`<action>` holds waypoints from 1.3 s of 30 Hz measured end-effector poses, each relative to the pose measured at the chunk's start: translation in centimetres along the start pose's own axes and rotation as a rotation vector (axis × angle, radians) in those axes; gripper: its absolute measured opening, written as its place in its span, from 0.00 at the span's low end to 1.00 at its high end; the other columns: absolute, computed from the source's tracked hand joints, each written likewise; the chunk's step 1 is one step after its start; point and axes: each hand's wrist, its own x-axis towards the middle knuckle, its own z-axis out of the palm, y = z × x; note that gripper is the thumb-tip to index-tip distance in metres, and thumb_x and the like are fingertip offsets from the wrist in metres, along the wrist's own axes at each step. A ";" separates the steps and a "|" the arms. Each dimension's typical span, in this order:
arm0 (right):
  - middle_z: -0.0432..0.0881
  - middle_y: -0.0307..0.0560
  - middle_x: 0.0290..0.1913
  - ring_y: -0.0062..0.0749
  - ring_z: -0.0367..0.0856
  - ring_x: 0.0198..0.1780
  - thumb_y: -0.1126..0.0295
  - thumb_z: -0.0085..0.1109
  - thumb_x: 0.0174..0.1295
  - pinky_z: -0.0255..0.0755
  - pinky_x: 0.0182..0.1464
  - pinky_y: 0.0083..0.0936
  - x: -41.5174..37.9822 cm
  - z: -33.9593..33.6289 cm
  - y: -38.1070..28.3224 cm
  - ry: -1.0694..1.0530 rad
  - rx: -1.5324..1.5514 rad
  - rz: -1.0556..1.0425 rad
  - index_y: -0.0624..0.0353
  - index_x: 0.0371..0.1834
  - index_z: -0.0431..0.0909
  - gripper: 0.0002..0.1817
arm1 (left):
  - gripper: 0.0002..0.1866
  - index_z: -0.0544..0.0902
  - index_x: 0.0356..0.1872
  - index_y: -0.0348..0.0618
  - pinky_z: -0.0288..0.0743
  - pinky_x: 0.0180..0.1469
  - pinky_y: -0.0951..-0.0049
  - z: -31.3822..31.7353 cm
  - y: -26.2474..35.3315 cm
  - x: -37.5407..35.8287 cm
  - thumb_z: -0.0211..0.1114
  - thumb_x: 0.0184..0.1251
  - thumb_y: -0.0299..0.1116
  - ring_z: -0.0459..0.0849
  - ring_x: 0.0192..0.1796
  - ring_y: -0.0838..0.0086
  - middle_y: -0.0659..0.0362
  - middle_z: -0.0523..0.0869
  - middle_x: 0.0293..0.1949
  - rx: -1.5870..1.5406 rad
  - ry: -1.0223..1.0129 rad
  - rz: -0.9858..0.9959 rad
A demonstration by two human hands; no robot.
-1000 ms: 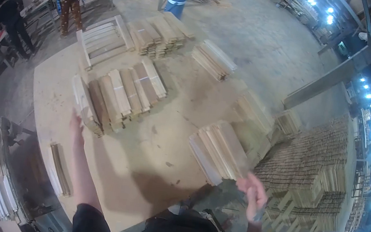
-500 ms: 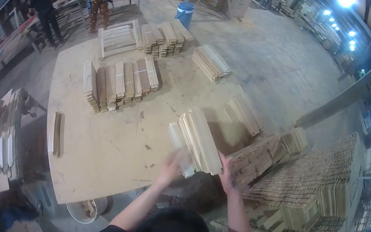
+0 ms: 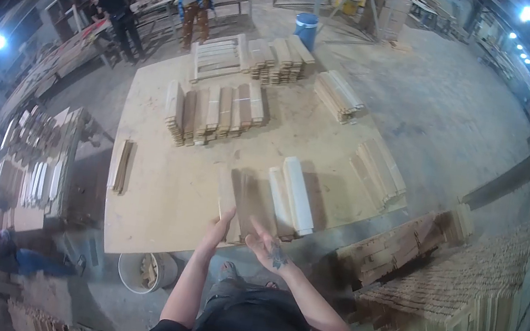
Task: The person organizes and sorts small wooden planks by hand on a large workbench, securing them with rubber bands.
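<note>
At the table's near edge, my left hand (image 3: 220,225) is open, its straight fingers along the left side of a pale wooden slat (image 3: 227,194). A darker brown slat (image 3: 250,194) lies close by on the right. My right hand (image 3: 268,248) is open too, thumb and fingers apart, just below the brown slat's near end. Right of these slats, a small stack of pale slats (image 3: 299,197) lies on the worktable (image 3: 179,187), a whitish slat (image 3: 279,198) along its left side.
Slat stacks (image 3: 214,113) stand toward the table's back, beside a slatted frame (image 3: 215,61). More slats (image 3: 379,169) lie at the right edge. A bucket of offcuts (image 3: 146,271) sits below the front edge. Big wood piles (image 3: 453,283) rise on the right. Two people stand beyond the table.
The bundle of slats that was between my hands now lies on the table in separate groups. My hands have moved left and closer together. The camera view has shifted.
</note>
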 end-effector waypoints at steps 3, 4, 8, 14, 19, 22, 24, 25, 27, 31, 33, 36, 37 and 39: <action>0.57 0.66 0.83 0.49 0.56 0.84 0.39 0.53 0.76 0.52 0.83 0.38 1.8 1.8 1.8 0.008 0.026 0.034 0.68 0.85 0.50 0.49 | 0.32 0.81 0.59 0.29 0.81 0.57 0.56 -4.9 -4.5 3.5 0.67 0.72 0.53 0.88 0.56 0.59 0.43 0.88 0.53 0.240 0.170 -0.044; 0.57 0.66 0.83 0.49 0.56 0.85 0.40 0.52 0.77 0.52 0.83 0.38 2.9 2.3 3.6 0.008 0.002 0.044 0.68 0.84 0.51 0.49 | 0.33 0.81 0.57 0.27 0.82 0.56 0.54 -6.3 -6.4 4.9 0.69 0.70 0.53 0.88 0.55 0.58 0.41 0.88 0.53 0.231 0.219 -0.051; 0.60 0.62 0.83 0.48 0.59 0.83 0.47 0.51 0.80 0.55 0.82 0.37 4.9 3.5 4.2 0.038 -0.212 0.108 0.65 0.83 0.58 0.39 | 0.34 0.80 0.55 0.25 0.80 0.57 0.50 -9.8 -10.8 7.2 0.72 0.64 0.51 0.86 0.55 0.47 0.37 0.86 0.50 0.658 0.527 0.194; 0.65 0.63 0.80 0.53 0.61 0.82 0.57 0.56 0.77 0.56 0.82 0.41 8.7 7.7 7.2 0.190 -0.458 -0.126 0.67 0.78 0.65 0.34 | 0.37 0.69 0.68 0.28 0.77 0.58 0.46 -6.1 -7.7 4.3 0.69 0.62 0.42 0.82 0.54 0.39 0.34 0.81 0.52 0.842 0.798 0.433; 0.57 0.59 0.84 0.49 0.54 0.85 0.59 0.61 0.72 0.55 0.82 0.46 10.1 11.7 4.2 0.161 -0.728 -0.152 0.63 0.82 0.59 0.39 | 0.31 0.73 0.61 0.30 0.76 0.55 0.45 -11.1 -8.5 4.0 0.70 0.62 0.39 0.82 0.52 0.41 0.38 0.80 0.49 0.732 0.631 0.363; 0.48 0.54 0.87 0.45 0.46 0.87 0.59 0.63 0.69 0.51 0.83 0.53 10.3 13.9 4.4 0.156 -1.000 -0.052 0.59 0.86 0.50 0.46 | 0.27 0.77 0.55 0.31 0.74 0.55 0.46 -16.6 -9.2 2.1 0.72 0.61 0.40 0.81 0.53 0.43 0.40 0.79 0.50 0.820 0.703 0.354; 0.44 0.51 0.89 0.43 0.42 0.88 0.60 0.63 0.67 0.48 0.83 0.56 10.4 14.9 4.4 0.163 -1.070 0.053 0.57 0.87 0.45 0.49 | 0.26 0.78 0.52 0.32 0.73 0.55 0.47 -20.6 -10.0 2.0 0.74 0.61 0.42 0.79 0.53 0.44 0.41 0.79 0.50 0.851 0.787 0.362; 0.42 0.50 0.89 0.42 0.41 0.88 0.60 0.63 0.66 0.46 0.83 0.58 10.6 15.0 4.6 0.162 -1.065 0.098 0.56 0.87 0.44 0.51 | 0.27 0.79 0.51 0.32 0.72 0.56 0.48 -22.5 -10.6 2.2 0.76 0.60 0.43 0.79 0.53 0.45 0.42 0.79 0.51 0.833 0.819 0.347; 0.41 0.48 0.89 0.41 0.40 0.89 0.62 0.63 0.63 0.43 0.84 0.61 11.0 14.9 4.9 0.200 -1.091 0.176 0.56 0.88 0.43 0.52 | 0.28 0.79 0.52 0.33 0.71 0.56 0.48 -26.3 -12.1 2.1 0.78 0.59 0.44 0.78 0.53 0.45 0.42 0.78 0.51 0.813 0.861 0.341; 0.42 0.49 0.89 0.41 0.40 0.89 0.62 0.63 0.62 0.40 0.84 0.64 11.0 13.8 5.0 0.256 -1.162 0.241 0.56 0.88 0.43 0.53 | 0.31 0.79 0.57 0.35 0.71 0.56 0.48 -32.1 -13.7 2.0 0.80 0.58 0.43 0.78 0.53 0.46 0.43 0.78 0.49 0.798 0.926 0.435; 0.42 0.50 0.89 0.43 0.40 0.89 0.60 0.64 0.60 0.39 0.84 0.65 10.9 13.4 5.1 0.252 -1.175 0.257 0.57 0.88 0.43 0.54 | 0.32 0.78 0.61 0.36 0.71 0.56 0.48 -34.0 -14.4 1.4 0.79 0.59 0.42 0.77 0.53 0.46 0.43 0.77 0.49 0.807 0.930 0.435; 0.42 0.50 0.89 0.45 0.40 0.89 0.59 0.67 0.59 0.37 0.84 0.65 11.2 13.1 5.4 0.251 -1.183 0.261 0.58 0.87 0.45 0.56 | 0.31 0.78 0.61 0.37 0.71 0.57 0.48 -35.3 -14.8 1.4 0.78 0.61 0.43 0.78 0.54 0.46 0.43 0.78 0.51 0.797 0.969 0.386; 0.42 0.50 0.89 0.46 0.40 0.89 0.58 0.69 0.58 0.37 0.84 0.65 11.1 13.1 5.6 0.254 -1.182 0.265 0.58 0.87 0.46 0.56 | 0.31 0.78 0.61 0.38 0.71 0.57 0.48 -35.4 -14.6 1.3 0.78 0.61 0.44 0.78 0.54 0.47 0.43 0.78 0.51 0.850 1.034 0.417; 0.46 0.52 0.88 0.48 0.44 0.88 0.58 0.70 0.57 0.40 0.83 0.64 11.0 13.5 6.5 0.310 -1.259 0.204 0.57 0.86 0.51 0.54 | 0.31 0.79 0.62 0.40 0.71 0.56 0.48 -34.5 -13.9 1.3 0.77 0.62 0.45 0.78 0.54 0.47 0.44 0.78 0.51 0.954 1.161 0.482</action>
